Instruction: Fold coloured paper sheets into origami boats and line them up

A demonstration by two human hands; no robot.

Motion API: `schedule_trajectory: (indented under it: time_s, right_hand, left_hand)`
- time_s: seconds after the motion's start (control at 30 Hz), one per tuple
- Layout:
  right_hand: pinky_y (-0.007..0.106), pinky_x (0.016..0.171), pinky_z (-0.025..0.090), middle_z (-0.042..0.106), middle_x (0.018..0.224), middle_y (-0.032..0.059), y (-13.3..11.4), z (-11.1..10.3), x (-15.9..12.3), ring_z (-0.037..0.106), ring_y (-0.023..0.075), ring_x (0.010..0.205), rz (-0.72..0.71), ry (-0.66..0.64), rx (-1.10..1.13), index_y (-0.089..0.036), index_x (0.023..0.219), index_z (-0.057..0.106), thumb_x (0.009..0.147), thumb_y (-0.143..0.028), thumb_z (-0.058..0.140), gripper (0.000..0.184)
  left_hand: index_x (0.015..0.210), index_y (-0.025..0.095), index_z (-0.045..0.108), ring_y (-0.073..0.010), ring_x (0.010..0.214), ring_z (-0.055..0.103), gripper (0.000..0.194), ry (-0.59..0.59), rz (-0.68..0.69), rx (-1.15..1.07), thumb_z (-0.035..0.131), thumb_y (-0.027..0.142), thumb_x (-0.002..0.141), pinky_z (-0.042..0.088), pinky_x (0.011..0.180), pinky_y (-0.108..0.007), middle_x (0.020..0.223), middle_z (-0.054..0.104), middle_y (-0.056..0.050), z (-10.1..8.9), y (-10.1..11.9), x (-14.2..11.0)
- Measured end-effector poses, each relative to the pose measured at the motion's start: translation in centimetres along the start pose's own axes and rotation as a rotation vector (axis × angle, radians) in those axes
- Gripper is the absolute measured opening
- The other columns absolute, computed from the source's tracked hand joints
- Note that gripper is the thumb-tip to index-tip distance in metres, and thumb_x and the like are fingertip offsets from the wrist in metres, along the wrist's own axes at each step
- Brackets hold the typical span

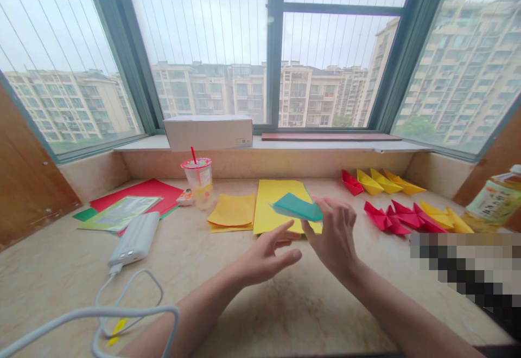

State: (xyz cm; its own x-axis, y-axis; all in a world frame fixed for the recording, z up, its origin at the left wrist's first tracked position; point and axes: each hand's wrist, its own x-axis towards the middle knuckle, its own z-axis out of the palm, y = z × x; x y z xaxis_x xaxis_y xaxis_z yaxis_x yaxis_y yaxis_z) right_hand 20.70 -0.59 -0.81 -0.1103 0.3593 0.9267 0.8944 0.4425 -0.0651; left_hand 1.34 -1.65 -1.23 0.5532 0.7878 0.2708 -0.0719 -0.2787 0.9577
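Observation:
Between the fingers and thumb of my right hand (336,238) is a folded piece of green paper (296,206), gripped at its right end. It is held over a yellow sheet of paper (266,192) lying on the counter. My left hand (272,255) hovers just below and left of the green paper, thumb and fingers apart, holding nothing. Left of the yellow sheet lies a small stack of orange-yellow paper squares (232,210).
Folded red paper boats (386,219) and yellow paper boats (370,183) stand at the right by a drink bottle (494,198). To the left are a plastic cup (198,176), red paper (138,192) and a white power bank (136,238) with a cable (134,312). A white box (207,133) sits behind.

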Motion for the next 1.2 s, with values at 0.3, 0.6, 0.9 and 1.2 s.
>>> schedule_trajectory:
  time_s: [0.3, 0.6, 0.9, 1.2]
  right_hand:
    - [0.059, 0.11, 0.025, 0.067, 0.116, 0.0106, -2.4, -0.7, -1.0, 0.06, 0.0264, 0.114, -0.29, -0.15, -0.037, -0.025, 0.127, 0.055, 0.092, -0.009, 0.055, 0.039]
    - [0.047, 0.105, 0.049, 0.062, 0.135, 0.0098, -1.5, -0.3, -0.3, 0.054, 0.0261, 0.129, -0.385, -0.282, 0.325, -0.021, 0.14, 0.048, 0.094, -0.008, 0.051, 0.048]
    - [0.048, 0.108, 0.049, 0.058, 0.138, 0.0126, -1.1, -0.6, 0.2, 0.049, 0.0267, 0.134, -0.406, -0.305, 0.402, -0.018, 0.145, 0.044, 0.094, -0.006, 0.048, 0.052]
    - [0.042, 0.1, 0.055, 0.071, 0.121, 0.0077, -0.7, -0.5, 0.1, 0.064, 0.0206, 0.118, -0.3, -0.244, 0.564, -0.023, 0.129, 0.059, 0.093, -0.003, 0.042, 0.044]
  left_hand:
    - [0.132, 0.022, 0.058, -0.0327, 0.137, 0.042, 0.056, -0.026, 0.102, -0.285, 0.074, 0.038, 0.08, 0.026, 0.116, -0.052, 0.138, 0.057, -0.013, 0.5, 1.0, 0.2]
    - [0.118, 0.02, 0.065, -0.03, 0.127, 0.053, 0.05, 0.246, 0.13, -0.451, 0.073, 0.049, 0.078, 0.036, 0.111, -0.048, 0.124, 0.067, -0.011, -0.3, 0.1, 0.9]
    - [0.101, 0.021, 0.067, -0.0239, 0.114, 0.062, 0.038, 0.323, 0.139, -0.651, 0.072, 0.052, 0.079, 0.043, 0.106, -0.046, 0.105, 0.073, -0.005, -0.7, 0.1, 1.0]
    - [0.114, 0.018, 0.069, -0.0311, 0.124, 0.055, 0.05, 0.171, 0.07, -0.335, 0.078, 0.045, 0.073, 0.034, 0.111, -0.05, 0.113, 0.072, -0.012, -0.9, -0.4, 0.6]
